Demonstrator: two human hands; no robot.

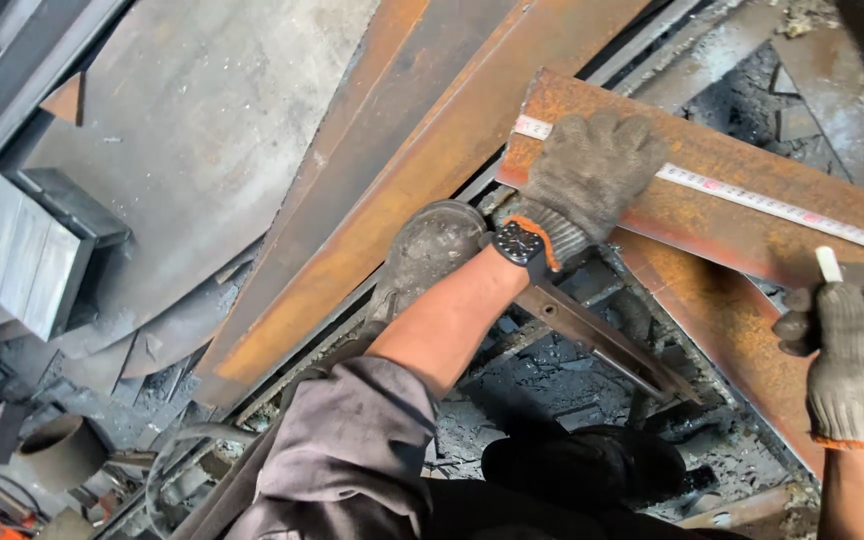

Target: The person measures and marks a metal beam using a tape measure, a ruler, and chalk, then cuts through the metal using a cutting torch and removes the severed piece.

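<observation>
My left hand (590, 170), in a grey knit glove with a black watch at the wrist, presses flat on a rusty steel plate (722, 215). It pins the near end of a white measuring tape (772, 205) that runs along the plate toward the right. My right hand (857, 355), also gloved, pinches a short white stick of chalk (828, 264) just below the tape, over the plate's lower edge.
Long rusty steel strips (402, 190) lean diagonally to the left. A large grey steel sheet (202, 130) lies beyond them, with a grey metal block (37, 250) on it. My dusty boot (427, 250) stands on a grating over dark debris. A short pipe piece (57, 452) sits at lower left.
</observation>
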